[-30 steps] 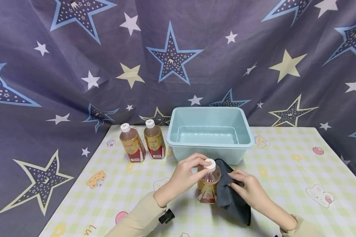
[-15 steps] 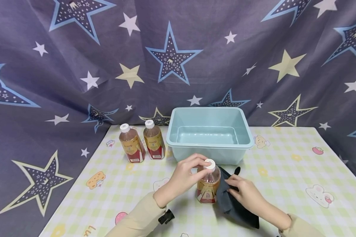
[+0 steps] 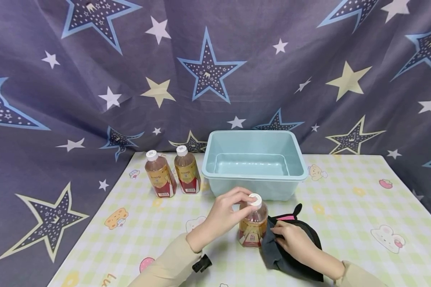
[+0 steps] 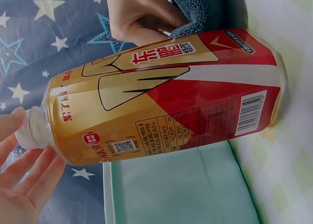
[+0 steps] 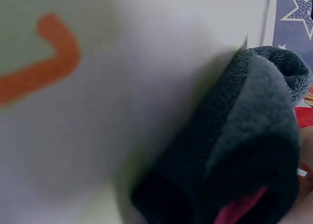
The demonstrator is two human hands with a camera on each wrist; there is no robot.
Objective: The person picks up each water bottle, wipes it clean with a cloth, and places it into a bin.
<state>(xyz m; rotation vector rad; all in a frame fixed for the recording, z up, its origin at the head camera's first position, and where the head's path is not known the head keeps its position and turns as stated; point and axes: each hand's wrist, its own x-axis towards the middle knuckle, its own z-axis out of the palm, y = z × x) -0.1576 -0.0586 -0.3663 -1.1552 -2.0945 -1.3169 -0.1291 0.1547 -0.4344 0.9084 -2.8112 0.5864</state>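
Note:
A drink bottle [image 3: 252, 229] with a gold and red label stands upright in front of the blue bin. My left hand [image 3: 226, 209] pinches its white cap [image 4: 33, 128] between thumb and fingers. On the bottle's right side, my right hand [image 3: 294, 241] grips a dark grey cloth [image 3: 273, 255] and holds it against the lower part of the label. The cloth [image 5: 234, 121] fills much of the right wrist view, thick and fuzzy, with a patch of pink showing. Its far end, with a black loop, spreads over the table beyond the right hand.
Behind the bottle sits an open light blue bin [image 3: 255, 185] with nothing inside. Two similar bottles stand at the back left, one [image 3: 160, 177] nearer the table's left edge and another [image 3: 187, 171] beside the bin. A star-patterned curtain [image 3: 258, 87] hangs behind the checked tablecloth [image 3: 344, 223].
My right hand has moved down along the bottle's side with the cloth, whose upper part has dropped away and now shows pink. My left hand has stayed on the cap.

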